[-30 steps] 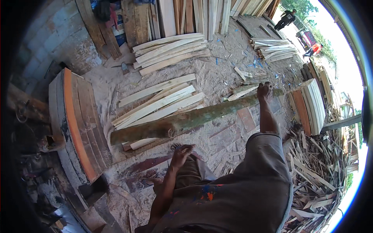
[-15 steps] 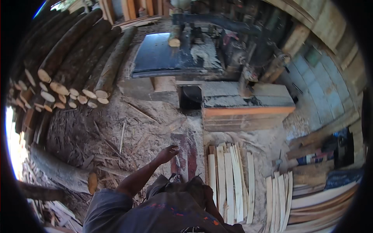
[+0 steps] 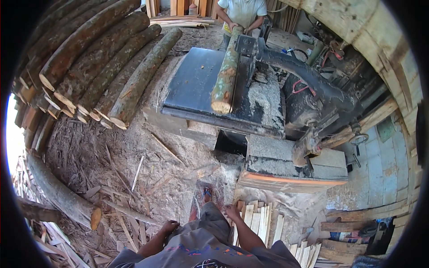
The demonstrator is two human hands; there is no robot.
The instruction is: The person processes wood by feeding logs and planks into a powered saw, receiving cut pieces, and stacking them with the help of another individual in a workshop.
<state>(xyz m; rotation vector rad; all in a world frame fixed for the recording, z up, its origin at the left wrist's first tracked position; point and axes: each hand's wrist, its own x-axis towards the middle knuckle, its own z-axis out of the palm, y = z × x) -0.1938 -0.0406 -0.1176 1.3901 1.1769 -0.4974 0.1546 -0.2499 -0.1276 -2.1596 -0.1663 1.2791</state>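
Observation:
My left hand hangs low beside my left thigh, with nothing seen in it and its fingers loosely apart. My right hand is in front of my right hip, nearest to a bundle of pale sawn strips on the floor; its fingers look loose and empty. Beyond my hands, a bark-covered log lies lengthwise on the dark metal table of a sawing machine, cut end toward me. A co-worker at the far side has both hands on the log's far end.
Stacked logs fill the left side. A thick log lies on the sawdust-covered floor at lower left. A sawdust-topped block stands before the machine. Boards lie at lower right.
My view has tilted up and moved nearer the machine. My left hand has dropped back from its forward reach; my right hand has come forward. The log now extends farther toward me.

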